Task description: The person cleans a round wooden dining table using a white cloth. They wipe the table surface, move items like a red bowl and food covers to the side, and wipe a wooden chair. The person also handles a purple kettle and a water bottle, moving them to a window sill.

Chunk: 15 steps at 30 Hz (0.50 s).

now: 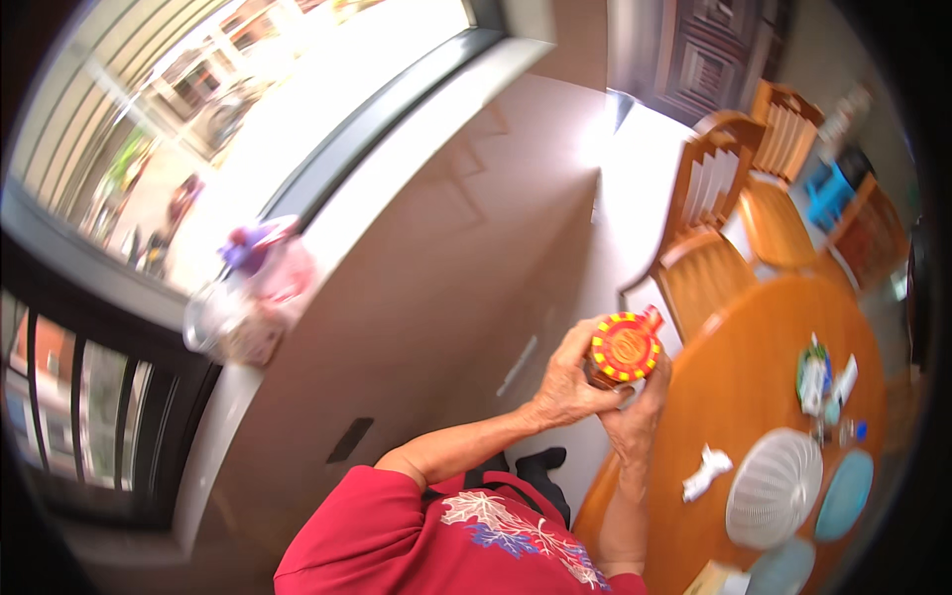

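Note:
Both hands hold a jar with a red and yellow round lid in front of the body, lid facing the camera. My left hand wraps the jar's left side, its thumb across the front. My right hand grips it from the lower right. Dark reddish-brown jar wall shows below the lid on the left. A red tab or strip sticks out at the lid's upper right. The fingertips behind the jar are hidden.
At right, a round wooden table holds a white ribbed cover or basket, a blue-green dish and crumpled white tissue. Wooden chairs stand beyond. Clear and pink containers sit on the windowsill at left.

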Each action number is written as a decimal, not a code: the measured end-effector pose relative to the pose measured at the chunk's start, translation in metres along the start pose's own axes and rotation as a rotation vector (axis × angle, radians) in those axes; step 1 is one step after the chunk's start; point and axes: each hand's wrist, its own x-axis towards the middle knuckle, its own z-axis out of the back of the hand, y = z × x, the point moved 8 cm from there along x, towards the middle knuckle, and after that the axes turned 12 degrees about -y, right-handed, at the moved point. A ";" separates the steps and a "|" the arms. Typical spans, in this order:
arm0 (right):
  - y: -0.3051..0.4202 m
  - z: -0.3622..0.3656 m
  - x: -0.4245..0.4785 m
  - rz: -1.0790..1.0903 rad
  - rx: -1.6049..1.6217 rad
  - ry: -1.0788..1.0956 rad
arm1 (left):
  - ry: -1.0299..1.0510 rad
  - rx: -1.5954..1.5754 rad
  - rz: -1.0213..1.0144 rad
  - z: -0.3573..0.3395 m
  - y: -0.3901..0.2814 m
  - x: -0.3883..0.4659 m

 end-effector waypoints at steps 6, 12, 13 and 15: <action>0.092 -0.096 0.012 0.072 0.187 0.189 | -0.394 0.122 -0.141 0.132 -0.054 0.011; 0.163 -0.183 0.035 0.106 0.427 0.212 | -0.521 -0.004 -0.076 0.224 -0.082 0.032; 0.171 -0.196 0.039 0.106 0.443 0.219 | -0.537 0.030 -0.087 0.237 -0.086 0.032; 0.186 -0.224 0.047 0.018 0.526 0.262 | -0.615 0.177 -0.150 0.262 -0.080 0.029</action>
